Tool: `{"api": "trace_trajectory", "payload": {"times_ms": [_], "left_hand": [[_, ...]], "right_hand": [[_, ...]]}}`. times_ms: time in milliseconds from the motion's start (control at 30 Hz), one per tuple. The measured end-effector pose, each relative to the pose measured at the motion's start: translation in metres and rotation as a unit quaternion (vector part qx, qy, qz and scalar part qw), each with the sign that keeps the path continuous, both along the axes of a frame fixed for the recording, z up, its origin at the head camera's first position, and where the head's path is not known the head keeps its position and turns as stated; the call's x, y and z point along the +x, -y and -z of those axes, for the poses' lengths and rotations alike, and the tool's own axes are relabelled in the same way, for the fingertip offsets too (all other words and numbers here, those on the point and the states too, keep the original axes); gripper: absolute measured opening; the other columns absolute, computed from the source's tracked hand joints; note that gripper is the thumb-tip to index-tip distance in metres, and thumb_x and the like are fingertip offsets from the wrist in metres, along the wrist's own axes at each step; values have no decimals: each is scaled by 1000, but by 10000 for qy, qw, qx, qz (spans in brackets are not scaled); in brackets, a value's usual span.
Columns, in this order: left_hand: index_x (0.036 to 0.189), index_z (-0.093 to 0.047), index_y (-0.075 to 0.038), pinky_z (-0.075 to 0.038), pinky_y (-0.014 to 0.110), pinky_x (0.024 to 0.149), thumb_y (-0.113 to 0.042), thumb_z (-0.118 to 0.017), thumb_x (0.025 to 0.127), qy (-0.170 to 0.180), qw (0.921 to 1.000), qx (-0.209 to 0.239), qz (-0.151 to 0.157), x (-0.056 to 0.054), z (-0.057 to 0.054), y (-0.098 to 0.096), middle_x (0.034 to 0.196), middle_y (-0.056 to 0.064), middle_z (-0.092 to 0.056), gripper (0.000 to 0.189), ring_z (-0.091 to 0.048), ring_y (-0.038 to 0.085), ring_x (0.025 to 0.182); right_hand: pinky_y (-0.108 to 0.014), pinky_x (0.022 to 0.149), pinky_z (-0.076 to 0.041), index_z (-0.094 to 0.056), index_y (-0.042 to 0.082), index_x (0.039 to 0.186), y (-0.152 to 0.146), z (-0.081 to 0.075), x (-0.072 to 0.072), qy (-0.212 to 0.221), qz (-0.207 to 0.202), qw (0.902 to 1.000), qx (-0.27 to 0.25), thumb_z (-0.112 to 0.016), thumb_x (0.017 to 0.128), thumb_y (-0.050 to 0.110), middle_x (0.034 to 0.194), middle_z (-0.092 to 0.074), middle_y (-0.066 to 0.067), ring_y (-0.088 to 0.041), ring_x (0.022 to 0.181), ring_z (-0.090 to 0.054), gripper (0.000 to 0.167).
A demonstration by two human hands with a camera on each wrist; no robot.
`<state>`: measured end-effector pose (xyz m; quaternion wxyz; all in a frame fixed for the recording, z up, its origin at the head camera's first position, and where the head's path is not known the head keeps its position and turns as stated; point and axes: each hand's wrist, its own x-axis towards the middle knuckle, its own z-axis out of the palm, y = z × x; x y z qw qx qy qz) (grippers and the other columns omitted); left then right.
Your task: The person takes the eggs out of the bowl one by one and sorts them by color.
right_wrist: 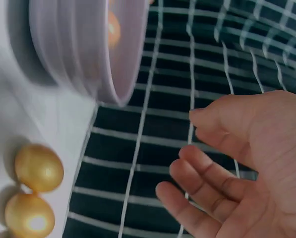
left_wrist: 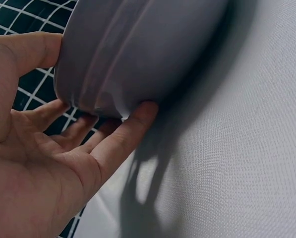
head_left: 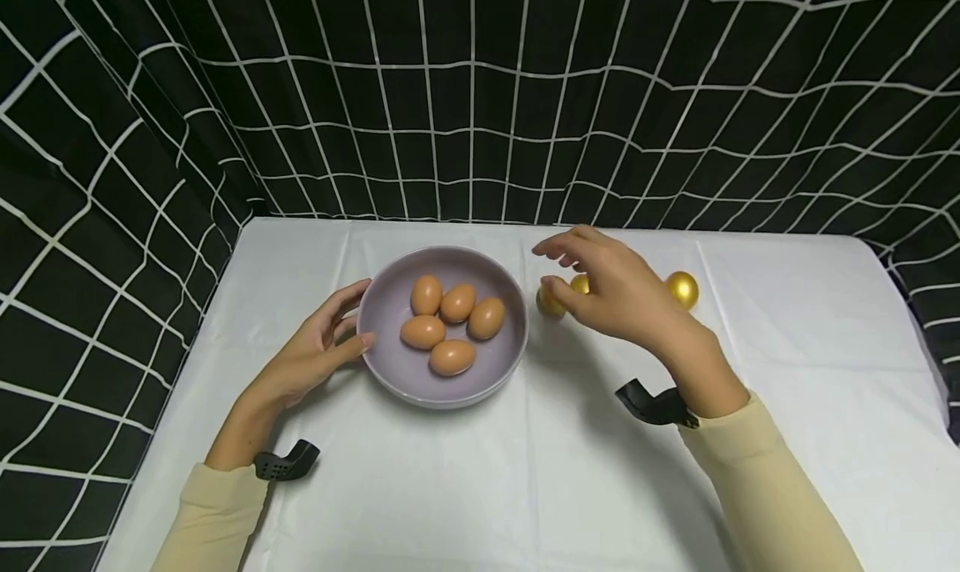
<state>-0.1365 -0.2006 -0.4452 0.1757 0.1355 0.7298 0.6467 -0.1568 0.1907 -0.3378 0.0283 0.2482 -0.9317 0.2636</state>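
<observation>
A mauve bowl (head_left: pixel 390 370) stands on the white-covered table with several brown eggs (head_left: pixel 452 358) inside. My left hand (head_left: pixel 318 347) holds the bowl's left side, thumb at the rim; in the left wrist view its fingers (left_wrist: pixel 120 144) rest along the outer wall. Right of the bowl, my right hand (head_left: pixel 611 288) is raised with loosely bent fingers and nothing in them. Below and beside it lie golden eggs (head_left: pixel 551 303), partly hidden by the hand in the head view. Another golden egg (head_left: pixel 682 290) shows past the right wrist.
The white tablecloth (head_left: pixel 450 480) covers the table and shows faint creases. A black curtain with a white grid (head_left: pixel 495 97) hangs behind the table and along its sides. Both wrists wear a black band with a mount (head_left: pixel 287 462).
</observation>
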Motion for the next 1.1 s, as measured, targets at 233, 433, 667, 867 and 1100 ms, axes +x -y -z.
{"api": "trace_trajectory", "payload": {"times_ms": [233,433,667,867,1100], "left_hand": [[168,-25,-16,-56,19,99,-4,-64,102,-42,10000,8,-8,-5,1,-1,171,14,-30,78,-39,41,155],[169,-24,-16,-58,20,98,-5,-64,103,9,10000,77,-40,-5,2,-2,172,15,-28,77,-39,41,154],[168,-24,-15,-59,21,96,-6,-63,103,-16,10000,70,-60,-2,2,1,172,16,-28,76,-38,42,155],[168,-24,-15,-58,20,97,-6,-63,103,5,10000,2,-35,-1,1,1,173,16,-27,76,-38,43,154],[168,-25,-16,-58,21,96,-5,-63,103,36,10000,-26,-56,0,2,1,173,16,-27,76,-37,42,156]], "right_hand": [[-41,91,-56,-72,8,128,35,-2,-13,148,-1188,9914,531,-71,96,9,122,-70,-8,-24,103,-65,33],[-44,101,-54,-73,11,124,56,1,-27,764,-1864,9761,812,-73,96,11,122,-69,-6,-27,113,-67,28],[-42,103,-55,-74,10,120,76,13,-35,1169,-2230,9597,1251,-72,94,9,120,-69,-9,-27,110,-68,26],[-38,85,-56,-73,8,108,85,23,-32,786,-2422,9499,1812,-67,93,3,98,-65,-8,-22,89,-60,17],[-40,92,-56,-74,7,113,88,25,-31,886,-2529,9413,2051,-63,97,3,105,-68,-8,-24,98,-63,19]]}}
